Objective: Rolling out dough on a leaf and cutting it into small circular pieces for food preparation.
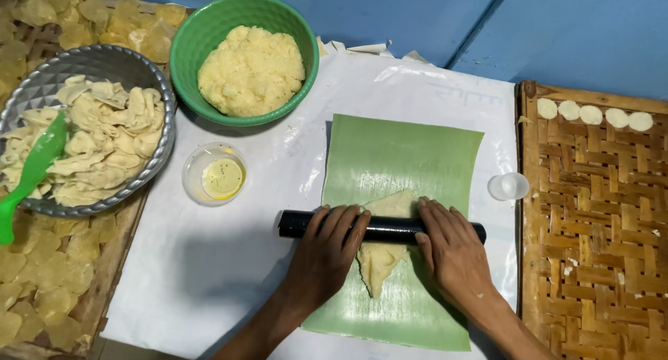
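I am working in a simple home food-making spot, set low against a blue wall (591, 33). A green bowl (188, 47) of yellow dough is sitting by a metal basin (42, 74) of thin dough scraps. Woven bamboo trays (598, 228) are holding small flat rounds (590, 115) laid out to dry. A banana leaf (396, 151) is lying on white plastic sheeting (209, 262) as my rolling surface.

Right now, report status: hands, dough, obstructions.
Left hand and right hand flat on black rolling pin. Dough sheet under it, on green sheet. Nothing blocking.
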